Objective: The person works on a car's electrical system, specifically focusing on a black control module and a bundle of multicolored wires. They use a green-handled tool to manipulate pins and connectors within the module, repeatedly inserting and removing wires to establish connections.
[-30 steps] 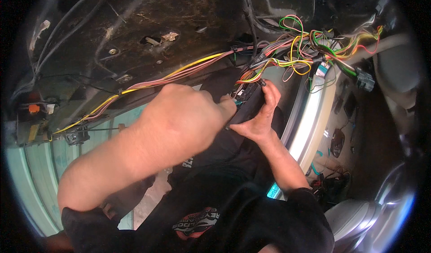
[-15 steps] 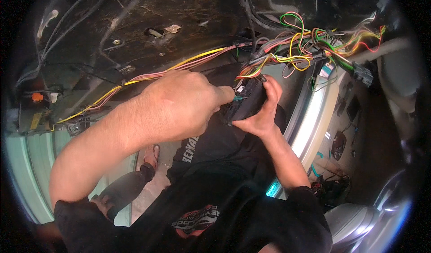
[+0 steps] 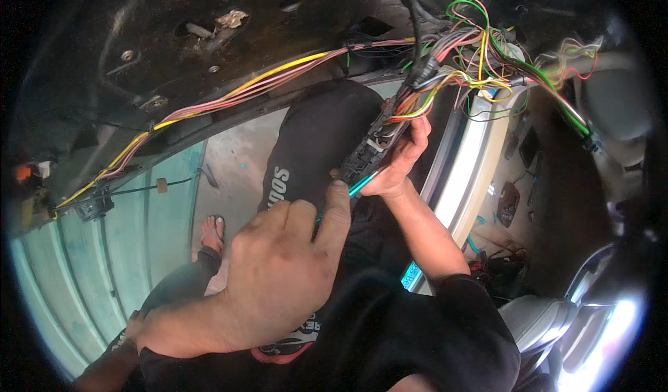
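Note:
My right hand [image 3: 402, 163] grips a long black connector block [image 3: 363, 157] from its right side, the fingers partly hidden behind it. A bundle of multicoloured wires [image 3: 416, 106] runs into the block's upper end. At its lower end, two teal wires [image 3: 362, 184] pass to my left hand [image 3: 292, 249], which is closed around them. Its forefinger lies along the wires with the tip at the block's lower corner. More teal shows beside the curled fingers; the thumb is hidden.
A yellow and pink wire harness [image 3: 236, 94] runs along the dark panel above. Loose wires [image 3: 480, 58] tangle at the upper right, near a hanging black plug [image 3: 593, 141]. A pale door sill [image 3: 480, 162] stands right of my forearm. Another person's bare foot [image 3: 213, 232] shows at left.
My left hand has moved down and back toward my body, from the block's upper part to its lower end. More of the block and the teal wires now show. The view has shifted.

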A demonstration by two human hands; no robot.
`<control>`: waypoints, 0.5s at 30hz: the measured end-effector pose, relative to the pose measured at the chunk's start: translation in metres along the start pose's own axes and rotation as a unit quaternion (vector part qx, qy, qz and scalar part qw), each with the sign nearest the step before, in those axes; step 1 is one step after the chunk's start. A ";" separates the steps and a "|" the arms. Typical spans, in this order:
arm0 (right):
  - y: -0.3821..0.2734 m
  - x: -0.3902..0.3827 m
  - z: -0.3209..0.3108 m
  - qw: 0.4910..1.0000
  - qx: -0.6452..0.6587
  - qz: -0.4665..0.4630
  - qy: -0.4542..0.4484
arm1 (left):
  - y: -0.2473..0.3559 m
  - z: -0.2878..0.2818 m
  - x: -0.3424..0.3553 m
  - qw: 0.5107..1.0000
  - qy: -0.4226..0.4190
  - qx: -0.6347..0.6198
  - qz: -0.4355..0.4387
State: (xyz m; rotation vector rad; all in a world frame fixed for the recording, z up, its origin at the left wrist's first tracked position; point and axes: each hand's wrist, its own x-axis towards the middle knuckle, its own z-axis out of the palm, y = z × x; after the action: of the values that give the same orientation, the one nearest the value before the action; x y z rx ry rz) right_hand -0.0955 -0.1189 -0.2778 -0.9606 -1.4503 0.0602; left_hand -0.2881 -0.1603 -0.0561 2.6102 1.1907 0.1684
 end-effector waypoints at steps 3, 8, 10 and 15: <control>0.008 -0.008 0.003 0.998 0.058 0.014 0.012 | -0.003 0.001 -0.003 0.999 0.017 0.018 0.027; 0.009 -0.010 0.002 0.999 0.046 0.009 -0.002 | -0.006 -0.003 0.001 0.995 0.053 0.060 0.062; 0.008 -0.010 0.004 0.999 0.041 0.013 0.010 | -0.005 -0.005 0.003 0.992 0.055 0.088 0.072; 0.007 -0.008 0.006 0.999 0.044 -0.002 0.010 | -0.002 -0.007 0.007 0.983 0.065 0.146 0.088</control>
State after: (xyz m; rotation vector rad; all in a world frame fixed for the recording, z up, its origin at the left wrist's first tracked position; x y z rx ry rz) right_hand -0.0983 -0.1158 -0.2897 -0.8845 -1.4201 0.1115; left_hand -0.2865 -0.1530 -0.0495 3.0043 1.0957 0.2180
